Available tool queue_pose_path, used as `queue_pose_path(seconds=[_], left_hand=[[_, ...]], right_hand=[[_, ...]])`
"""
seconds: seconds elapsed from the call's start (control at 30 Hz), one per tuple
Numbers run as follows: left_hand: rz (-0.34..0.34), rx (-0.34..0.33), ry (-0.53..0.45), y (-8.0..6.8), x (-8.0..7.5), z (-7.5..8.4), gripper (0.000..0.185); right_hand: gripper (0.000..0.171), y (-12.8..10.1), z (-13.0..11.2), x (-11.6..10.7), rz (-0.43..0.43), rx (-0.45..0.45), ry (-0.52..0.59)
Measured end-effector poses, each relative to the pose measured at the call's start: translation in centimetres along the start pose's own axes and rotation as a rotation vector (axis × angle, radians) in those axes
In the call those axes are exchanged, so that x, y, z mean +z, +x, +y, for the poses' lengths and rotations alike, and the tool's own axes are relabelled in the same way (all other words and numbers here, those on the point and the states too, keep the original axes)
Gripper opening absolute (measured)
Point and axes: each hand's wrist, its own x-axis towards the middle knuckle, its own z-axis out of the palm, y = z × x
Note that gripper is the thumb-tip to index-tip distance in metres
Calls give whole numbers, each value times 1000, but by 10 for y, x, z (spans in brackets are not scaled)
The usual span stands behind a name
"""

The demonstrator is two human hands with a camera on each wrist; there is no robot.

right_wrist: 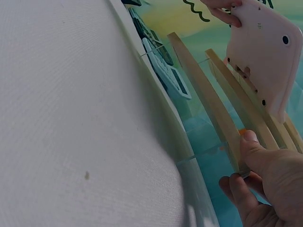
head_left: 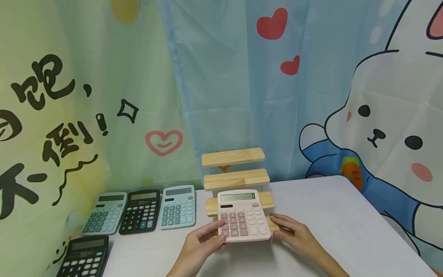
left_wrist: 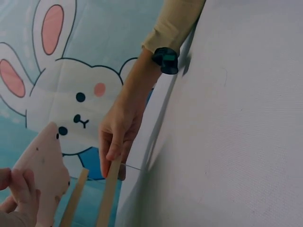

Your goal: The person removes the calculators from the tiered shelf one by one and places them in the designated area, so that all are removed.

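A pink calculator [head_left: 238, 219] is tilted up, its keys and screen facing me. My left hand [head_left: 202, 238] grips its left edge between thumb and fingers; the left wrist view shows this hand [left_wrist: 21, 194] at the border and the calculator's back [left_wrist: 45, 165]. Behind stands a tiered rack with wooden slats [head_left: 237, 179] on clear supports. With the right hand [head_left: 299, 236] I pinch the end of the lowest slat [head_left: 273, 224], mostly hidden behind the calculator. In the right wrist view the thumb lies on this slat [right_wrist: 208, 104], fingers beneath.
Left of the rack, two light blue calculators [head_left: 105, 215] and a black calculator [head_left: 141, 211] lean in a row at the back. Another black calculator [head_left: 84, 256] is nearer on the left. A printed curtain [head_left: 221, 96] hangs behind the white table [head_left: 322, 207].
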Motion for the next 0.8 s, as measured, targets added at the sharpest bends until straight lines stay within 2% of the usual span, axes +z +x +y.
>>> queue_pose_path(seconds=[0.43,0.63,0.8], left_hand=[[37,-8,58,-16,-10,0,62],[48,-15,81,-25,-23,-2,64],[74,-15,89,-38,-38,-6,68]], right_hand=[[40,-1,-1,-2,13,18,-8],[40,-1,-1,-2,8,11,22],[40,-2,-2,-2,-9,7,0]])
